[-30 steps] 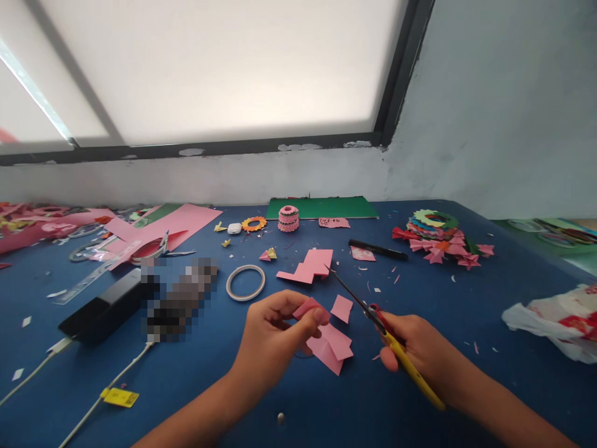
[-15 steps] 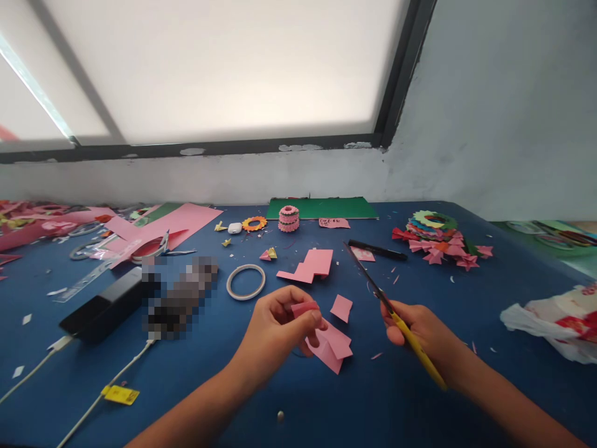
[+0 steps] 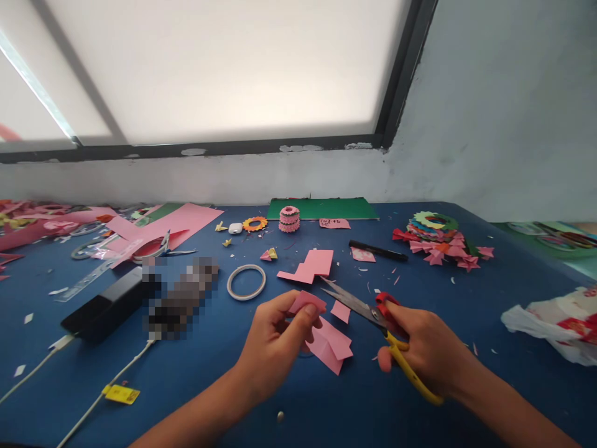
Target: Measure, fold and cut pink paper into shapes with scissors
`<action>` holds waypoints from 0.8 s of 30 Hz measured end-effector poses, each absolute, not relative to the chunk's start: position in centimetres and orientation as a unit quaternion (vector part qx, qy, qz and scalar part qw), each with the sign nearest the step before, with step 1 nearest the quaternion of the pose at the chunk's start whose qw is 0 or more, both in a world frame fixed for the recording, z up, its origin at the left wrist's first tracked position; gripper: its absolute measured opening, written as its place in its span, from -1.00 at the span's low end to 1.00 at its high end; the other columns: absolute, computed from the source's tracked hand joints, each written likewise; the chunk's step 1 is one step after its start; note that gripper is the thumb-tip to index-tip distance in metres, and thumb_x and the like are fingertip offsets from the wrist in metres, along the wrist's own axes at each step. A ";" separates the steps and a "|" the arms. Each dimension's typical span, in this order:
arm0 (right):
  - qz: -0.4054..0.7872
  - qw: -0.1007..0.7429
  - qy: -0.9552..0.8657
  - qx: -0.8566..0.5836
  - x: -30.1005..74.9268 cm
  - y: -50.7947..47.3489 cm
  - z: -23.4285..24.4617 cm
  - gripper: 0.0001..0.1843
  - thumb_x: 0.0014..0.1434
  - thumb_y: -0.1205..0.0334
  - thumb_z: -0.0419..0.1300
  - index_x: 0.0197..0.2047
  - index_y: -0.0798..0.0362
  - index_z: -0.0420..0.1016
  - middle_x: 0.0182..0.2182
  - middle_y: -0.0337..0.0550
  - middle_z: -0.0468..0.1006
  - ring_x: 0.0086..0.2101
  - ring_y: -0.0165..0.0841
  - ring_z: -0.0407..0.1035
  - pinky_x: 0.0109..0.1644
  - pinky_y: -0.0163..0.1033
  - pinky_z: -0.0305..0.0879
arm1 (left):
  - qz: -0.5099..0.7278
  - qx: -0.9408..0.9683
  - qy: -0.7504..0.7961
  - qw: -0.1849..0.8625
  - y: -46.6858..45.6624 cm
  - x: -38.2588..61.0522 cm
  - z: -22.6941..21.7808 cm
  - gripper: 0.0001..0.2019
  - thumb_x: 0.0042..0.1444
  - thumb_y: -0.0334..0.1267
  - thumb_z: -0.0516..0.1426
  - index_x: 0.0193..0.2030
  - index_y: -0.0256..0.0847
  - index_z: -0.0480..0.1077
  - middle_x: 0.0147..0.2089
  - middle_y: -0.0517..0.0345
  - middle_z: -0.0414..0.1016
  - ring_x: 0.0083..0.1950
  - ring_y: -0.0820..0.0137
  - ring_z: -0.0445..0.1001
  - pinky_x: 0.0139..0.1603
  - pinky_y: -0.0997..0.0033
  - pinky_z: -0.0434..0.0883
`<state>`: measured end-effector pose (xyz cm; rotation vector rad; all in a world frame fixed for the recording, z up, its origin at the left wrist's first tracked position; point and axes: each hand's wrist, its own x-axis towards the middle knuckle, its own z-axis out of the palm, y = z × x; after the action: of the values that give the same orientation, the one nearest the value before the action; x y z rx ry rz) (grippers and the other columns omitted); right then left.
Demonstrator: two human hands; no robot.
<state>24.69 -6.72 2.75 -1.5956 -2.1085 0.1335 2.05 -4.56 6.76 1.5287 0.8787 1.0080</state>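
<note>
A small folded piece of pink paper is pinched between the thumb and fingers of my left hand. My right hand grips scissors with a red and yellow handle. Their blades are slightly parted and point left, close to the pink paper but apart from it. Under and beside my left hand lie folded pink sheets and a small pink square, partly behind the blades. Farther back is a notched pink piece.
A roll of tape, a black pen and a stack of pink rings lie beyond my hands. A black box with a cable is at left. Paper stars and a plastic bag lie right.
The scissors have swung to the left and their blades have parted, bringing the tips nearer the pink paper. My left hand has turned slightly, showing more of the paper.
</note>
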 end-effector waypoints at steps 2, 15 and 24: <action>0.007 0.260 -0.779 -0.571 24.6 -6.8 2.6 -0.42 0.02 -0.38 -0.06 -0.58 -0.04 -0.11 -0.73 -0.35 0.15 -0.70 -0.46 -0.04 -0.63 -0.33 -0.10 | 0.425 0.661 0.357 0.505 -4.6 1.9 6.6 -0.78 0.19 -0.20 0.02 -0.36 -0.24 0.41 -0.47 0.24 0.37 -0.51 0.57 0.34 -0.53 0.64 0.34; -0.139 0.288 -0.792 -0.521 24.4 -7.0 2.8 -0.44 0.11 -0.34 -0.13 -0.59 -0.03 -0.08 -0.78 -0.38 0.14 -0.77 -0.48 0.06 -0.68 -0.36 -0.05 | 0.468 0.705 0.335 0.413 -4.7 1.9 6.3 -0.83 0.15 -0.34 0.06 -0.23 -0.22 0.48 -0.44 0.18 0.46 -0.53 0.54 0.41 -0.54 0.62 0.40; -0.148 0.285 -0.792 -0.519 24.4 -7.0 2.7 -0.44 0.10 -0.34 -0.12 -0.59 -0.03 -0.05 -0.78 -0.37 0.16 -0.77 -0.48 0.09 -0.68 -0.36 -0.03 | 0.480 0.705 0.337 0.399 -4.7 2.0 6.2 -0.83 0.14 -0.34 0.06 -0.24 -0.25 0.49 -0.47 0.17 0.46 -0.54 0.52 0.42 -0.56 0.59 0.41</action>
<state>24.44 -7.00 2.73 -1.3880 -2.1178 -0.3952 2.03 -4.71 6.19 1.7834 0.8528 1.2142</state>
